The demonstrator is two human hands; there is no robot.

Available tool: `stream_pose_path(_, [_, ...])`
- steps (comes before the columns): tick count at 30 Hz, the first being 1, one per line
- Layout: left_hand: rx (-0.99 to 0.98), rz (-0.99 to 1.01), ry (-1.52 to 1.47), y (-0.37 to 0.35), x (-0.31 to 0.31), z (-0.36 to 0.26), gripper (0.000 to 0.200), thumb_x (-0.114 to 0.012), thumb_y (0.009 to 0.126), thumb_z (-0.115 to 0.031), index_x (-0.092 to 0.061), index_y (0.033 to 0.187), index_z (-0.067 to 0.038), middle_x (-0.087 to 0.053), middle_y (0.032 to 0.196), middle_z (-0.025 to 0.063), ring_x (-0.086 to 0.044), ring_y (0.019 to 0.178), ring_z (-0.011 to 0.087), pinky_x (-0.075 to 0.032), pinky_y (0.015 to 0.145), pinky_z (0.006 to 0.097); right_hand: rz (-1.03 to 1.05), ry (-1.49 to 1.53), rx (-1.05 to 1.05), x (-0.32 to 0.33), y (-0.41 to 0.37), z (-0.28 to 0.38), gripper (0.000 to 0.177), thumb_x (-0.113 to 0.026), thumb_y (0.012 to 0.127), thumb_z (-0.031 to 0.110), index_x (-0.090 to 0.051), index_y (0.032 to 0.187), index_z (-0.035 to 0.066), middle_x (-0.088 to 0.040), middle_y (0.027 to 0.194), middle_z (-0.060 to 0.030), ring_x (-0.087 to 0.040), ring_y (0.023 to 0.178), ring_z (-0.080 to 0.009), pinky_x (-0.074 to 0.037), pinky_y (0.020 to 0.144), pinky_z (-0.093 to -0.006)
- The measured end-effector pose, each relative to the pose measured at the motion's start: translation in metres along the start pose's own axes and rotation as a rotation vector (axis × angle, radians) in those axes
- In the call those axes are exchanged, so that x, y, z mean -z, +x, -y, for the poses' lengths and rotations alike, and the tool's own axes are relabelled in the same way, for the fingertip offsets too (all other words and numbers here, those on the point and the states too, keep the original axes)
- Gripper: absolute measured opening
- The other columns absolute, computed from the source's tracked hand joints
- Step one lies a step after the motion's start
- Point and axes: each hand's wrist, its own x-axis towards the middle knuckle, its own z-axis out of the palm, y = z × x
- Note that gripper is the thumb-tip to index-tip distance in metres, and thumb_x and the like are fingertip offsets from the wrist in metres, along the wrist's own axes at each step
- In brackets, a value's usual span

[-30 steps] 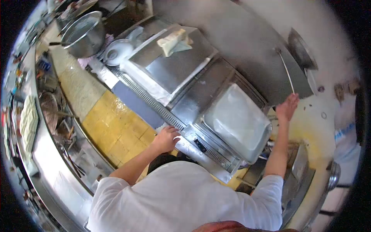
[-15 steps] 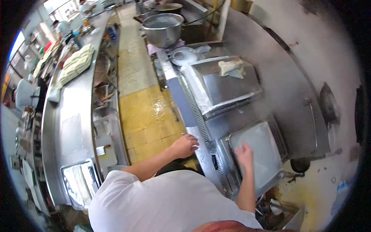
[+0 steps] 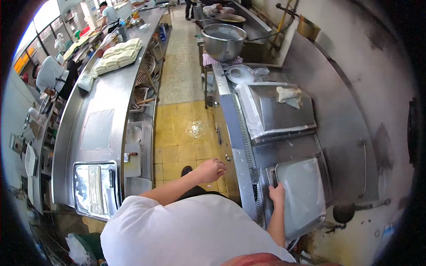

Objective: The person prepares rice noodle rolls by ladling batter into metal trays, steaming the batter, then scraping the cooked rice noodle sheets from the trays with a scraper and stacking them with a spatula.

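Observation:
My right hand (image 3: 277, 193) is at the left rim of a shallow rectangular tray (image 3: 301, 195) with a smooth, whitish, cloudy surface. Its fingers are bent over that edge and look closed on it. The tray lies on the steel range at the right. My left hand (image 3: 212, 171) hovers above the yellow floor, left of the range's front edge (image 3: 235, 177). Its fingers are loosely bent and I see nothing held in them.
Beyond the tray is a steel lid (image 3: 284, 111) with a folded cloth (image 3: 289, 96) on top. A large metal pot (image 3: 224, 42) stands farther back. On the left counter (image 3: 73, 137) are a metal tray (image 3: 77, 186) and stacked pale slabs (image 3: 117, 57). A co-worker (image 3: 108, 17) stands far left.
My right hand has moved from over the tray to its left rim. My left hand has stayed near the range's front edge. The camera view has shifted, showing more of the far aisle.

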Motion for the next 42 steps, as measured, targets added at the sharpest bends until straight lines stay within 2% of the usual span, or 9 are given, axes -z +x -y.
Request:
stream_pose_path(2, [0.016, -0.027, -0.019, -0.005, 0.010, 0.017, 0.022, -0.066, 0.091, -0.019, -0.073, 0.103, -0.001, -0.070, 0.114, 0.0163, -0.062, 0.111, 0.0352, -0.051, 0.096, 0.0428, -0.076, -0.039, 0.036, 0.001, -0.004, 0.020, 0.046, -0.071, 0.080, 0.023, -0.062, 0.115, -0.006, -0.066, 0.114, -0.0300, -0.062, 0.110, -0.0460, -0.049, 0.097, -0.0491])
stream_pose_path(4, [0.026, -0.057, -0.036, -0.012, 0.026, 0.035, 0.022, -0.067, 0.091, -0.019, -0.073, 0.103, -0.001, -0.070, 0.114, 0.0159, -0.063, 0.110, 0.0351, -0.051, 0.095, 0.0428, 0.004, -0.138, -0.065, 0.016, -0.013, 0.053, 0.050, -0.072, 0.079, 0.023, -0.062, 0.119, -0.006, -0.065, 0.116, -0.0305, -0.061, 0.113, -0.0456, -0.047, 0.099, -0.0489])
stream_pose_path(7, [0.046, -0.124, -0.033, -0.030, 0.065, 0.073, 0.022, -0.067, 0.091, -0.020, -0.073, 0.102, -0.002, -0.070, 0.113, 0.0158, -0.063, 0.108, 0.0349, -0.051, 0.095, 0.0426, -0.133, -0.153, 0.078, -0.004, -0.007, 0.091, 0.057, -0.074, 0.080, 0.024, -0.059, 0.125, -0.006, -0.064, 0.120, -0.0310, -0.060, 0.115, -0.0451, -0.046, 0.101, -0.0478])
stream_pose_path(8, [0.061, -0.158, -0.020, -0.037, 0.076, 0.088, 0.022, -0.067, 0.091, -0.020, -0.073, 0.102, -0.002, -0.070, 0.113, 0.0160, -0.063, 0.108, 0.0349, -0.051, 0.095, 0.0426, -0.037, -0.174, 0.083, -0.009, 0.001, 0.109, 0.064, -0.072, 0.082, 0.026, -0.054, 0.134, -0.006, -0.054, 0.137, -0.0307, -0.052, 0.128, -0.0436, -0.042, 0.108, -0.0465])
stream_pose_path(9, [0.077, -0.192, -0.008, -0.044, 0.088, 0.103, 0.022, -0.066, 0.091, -0.019, -0.073, 0.102, -0.001, -0.070, 0.112, 0.0161, -0.063, 0.107, 0.0350, -0.051, 0.095, 0.0425, -0.035, -0.182, 0.101, -0.015, 0.001, 0.141, 0.064, -0.072, 0.082, 0.026, -0.054, 0.134, -0.006, -0.054, 0.137, -0.0307, -0.052, 0.128, -0.0436, -0.042, 0.108, -0.0465])
stream_pose_path(12, [0.179, -0.250, -0.060, -0.070, 0.128, 0.140, 0.022, -0.066, 0.091, -0.019, -0.073, 0.101, -0.001, -0.071, 0.111, 0.0159, -0.063, 0.107, 0.0352, -0.051, 0.095, 0.0427, 0.081, -0.155, 0.253, -0.050, 0.011, 0.220, 0.071, -0.067, 0.085, 0.030, -0.046, 0.143, -0.003, -0.029, 0.155, -0.0326, -0.033, 0.142, -0.0458, -0.029, 0.118, -0.0462])
stream_pose_path(15, [0.229, -0.328, -0.067, -0.098, 0.146, 0.188, 0.023, -0.066, 0.091, -0.019, -0.073, 0.102, 0.000, -0.071, 0.110, 0.0155, -0.063, 0.108, 0.0349, -0.051, 0.096, 0.0427, 0.145, -0.185, 0.422, -0.075, 0.017, 0.310, 0.070, -0.069, 0.086, 0.028, -0.046, 0.144, -0.003, -0.026, 0.157, -0.0318, -0.032, 0.142, -0.0466, -0.029, 0.118, -0.0472])
stream_pose_path(31, [0.711, -0.693, -0.104, -0.188, 0.234, 0.286, 0.022, -0.069, 0.090, -0.023, -0.074, 0.103, -0.006, -0.069, 0.119, 0.0127, -0.061, 0.114, 0.0318, -0.049, 0.098, 0.0415, 0.518, -0.439, 0.765, -0.239, 0.097, 0.592, 0.071, -0.073, 0.085, 0.027, -0.045, 0.145, 0.000, -0.022, 0.159, -0.0315, -0.032, 0.144, -0.0436, -0.031, 0.118, -0.0435])
stream_pose_path(42, [1.065, -0.900, -0.120, -0.163, 0.303, 0.344, 0.011, -0.075, 0.083, -0.015, -0.071, 0.089, -0.007, -0.066, 0.126, 0.0144, -0.061, 0.115, 0.0359, -0.049, 0.097, 0.0424, 0.821, -0.482, 1.303, -0.339, 0.128, 0.814, 0.069, -0.070, 0.086, 0.026, -0.045, 0.143, -0.003, -0.029, 0.154, -0.0347, -0.037, 0.140, -0.0465, -0.034, 0.116, -0.0430])
